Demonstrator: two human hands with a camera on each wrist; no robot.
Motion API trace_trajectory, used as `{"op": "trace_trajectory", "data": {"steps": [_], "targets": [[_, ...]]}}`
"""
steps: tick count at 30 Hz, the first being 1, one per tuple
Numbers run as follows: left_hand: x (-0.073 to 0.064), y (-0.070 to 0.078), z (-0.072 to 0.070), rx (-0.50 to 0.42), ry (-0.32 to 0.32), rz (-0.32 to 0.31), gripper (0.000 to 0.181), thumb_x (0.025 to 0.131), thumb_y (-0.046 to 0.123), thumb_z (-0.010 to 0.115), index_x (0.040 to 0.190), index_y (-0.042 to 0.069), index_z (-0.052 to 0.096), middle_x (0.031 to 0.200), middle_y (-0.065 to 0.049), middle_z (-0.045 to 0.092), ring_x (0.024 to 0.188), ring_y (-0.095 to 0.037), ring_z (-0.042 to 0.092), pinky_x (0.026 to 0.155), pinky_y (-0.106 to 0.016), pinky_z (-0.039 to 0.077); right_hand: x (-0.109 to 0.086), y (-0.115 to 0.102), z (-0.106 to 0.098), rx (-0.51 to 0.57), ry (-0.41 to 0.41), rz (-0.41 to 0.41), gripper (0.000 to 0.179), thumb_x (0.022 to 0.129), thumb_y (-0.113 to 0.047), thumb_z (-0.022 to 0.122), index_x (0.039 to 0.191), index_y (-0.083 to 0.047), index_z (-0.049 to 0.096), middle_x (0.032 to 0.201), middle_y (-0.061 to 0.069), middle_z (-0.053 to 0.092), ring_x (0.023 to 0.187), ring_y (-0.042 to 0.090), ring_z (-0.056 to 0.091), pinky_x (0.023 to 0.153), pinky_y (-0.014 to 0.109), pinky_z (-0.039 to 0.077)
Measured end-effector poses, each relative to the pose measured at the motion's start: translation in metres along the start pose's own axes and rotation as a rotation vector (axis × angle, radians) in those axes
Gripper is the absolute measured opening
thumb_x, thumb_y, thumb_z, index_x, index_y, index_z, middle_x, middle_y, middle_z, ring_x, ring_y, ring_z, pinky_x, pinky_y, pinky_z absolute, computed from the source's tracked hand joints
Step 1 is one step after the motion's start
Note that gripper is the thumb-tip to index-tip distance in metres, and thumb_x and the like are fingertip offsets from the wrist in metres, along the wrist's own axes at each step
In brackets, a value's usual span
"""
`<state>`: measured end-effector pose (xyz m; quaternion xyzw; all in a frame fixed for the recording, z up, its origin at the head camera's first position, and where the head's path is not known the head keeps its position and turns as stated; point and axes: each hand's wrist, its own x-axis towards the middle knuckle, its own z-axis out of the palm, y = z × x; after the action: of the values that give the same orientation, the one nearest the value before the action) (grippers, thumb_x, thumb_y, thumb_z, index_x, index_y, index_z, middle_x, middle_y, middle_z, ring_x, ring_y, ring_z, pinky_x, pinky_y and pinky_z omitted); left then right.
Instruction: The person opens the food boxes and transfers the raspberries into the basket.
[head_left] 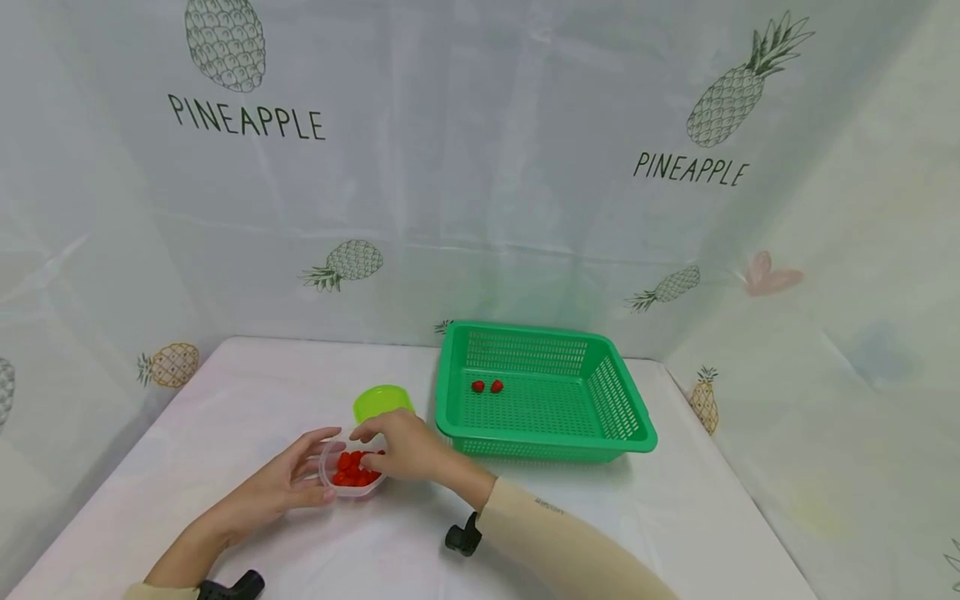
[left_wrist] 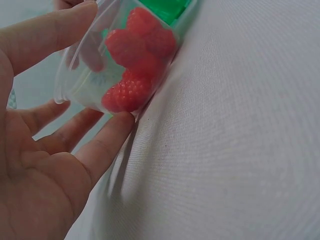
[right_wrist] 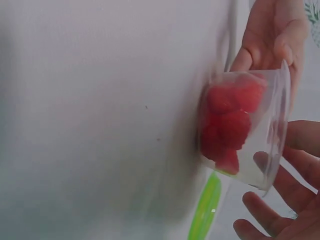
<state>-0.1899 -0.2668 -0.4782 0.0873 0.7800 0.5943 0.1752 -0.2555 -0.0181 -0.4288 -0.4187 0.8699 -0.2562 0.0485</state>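
A clear plastic tub (head_left: 358,492) holding several red raspberries (left_wrist: 129,92) stands on the table. My left hand (head_left: 281,482) holds the tub from the left, thumb at the near side and fingers round the far side. Over the tub's right side reaches my right hand (head_left: 408,446), its fingers spread and dipping past the rim (right_wrist: 285,120). No berry shows between those fingers in the right wrist view. Behind the tub lies a bright green lid (head_left: 382,400), partly covered by the right hand.
To the right sits a green plastic basket (head_left: 543,446) with slotted walls and two red berries (head_left: 487,387) on its floor. A white cloth (head_left: 247,392) covers the table. A pineapple-print curtain (head_left: 480,183) hangs behind and along the sides.
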Motion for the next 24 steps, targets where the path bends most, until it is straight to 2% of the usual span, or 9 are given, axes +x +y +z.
{"op": "trace_trajectory", "data": {"steps": [5, 12, 19, 24], "targets": [[0.002, 0.0, -0.001, -0.001, 0.002, -0.001, 0.092, 0.096, 0.025, 0.079, 0.167, 0.02, 0.022, 0.168, -0.024, 0.028, 0.151, -0.049, 0.036, 0.108, -0.046, 0.054, 0.002, 0.002, 0.008, 0.053, -0.022, 0.043, 0.032, 0.099, -0.015, 0.077, 0.13, -0.012, 0.075, 0.116, -0.002, 0.078, 0.109, 0.01, 0.069, 0.081, 0.01, 0.05], [0.002, 0.0, -0.001, -0.007, 0.003, 0.001, 0.092, 0.096, 0.023, 0.079, 0.168, 0.021, 0.022, 0.168, -0.024, 0.027, 0.151, -0.049, 0.036, 0.108, -0.043, 0.054, 0.005, 0.004, 0.02, 0.07, -0.021, 0.074, 0.031, 0.098, -0.018, 0.078, 0.129, -0.016, 0.076, 0.113, -0.007, 0.077, 0.1, 0.0, 0.063, 0.079, 0.011, 0.049], [0.001, 0.0, 0.0, -0.003, 0.004, 0.003, 0.092, 0.096, 0.024, 0.079, 0.168, 0.021, 0.022, 0.167, -0.023, 0.028, 0.151, -0.048, 0.036, 0.107, -0.041, 0.054, 0.007, 0.001, 0.027, 0.061, -0.017, 0.084, 0.033, 0.098, -0.02, 0.078, 0.131, -0.022, 0.077, 0.119, -0.012, 0.077, 0.105, -0.001, 0.061, 0.083, 0.012, 0.048], [-0.001, -0.001, 0.0, -0.006, -0.003, 0.021, 0.092, 0.096, 0.022, 0.08, 0.168, 0.019, 0.022, 0.166, -0.023, 0.028, 0.151, -0.048, 0.037, 0.104, -0.031, 0.054, 0.008, -0.003, 0.029, 0.069, -0.014, 0.084, 0.034, 0.098, -0.016, 0.077, 0.132, -0.02, 0.077, 0.115, -0.012, 0.078, 0.093, -0.002, 0.058, 0.073, 0.011, 0.047]]}}
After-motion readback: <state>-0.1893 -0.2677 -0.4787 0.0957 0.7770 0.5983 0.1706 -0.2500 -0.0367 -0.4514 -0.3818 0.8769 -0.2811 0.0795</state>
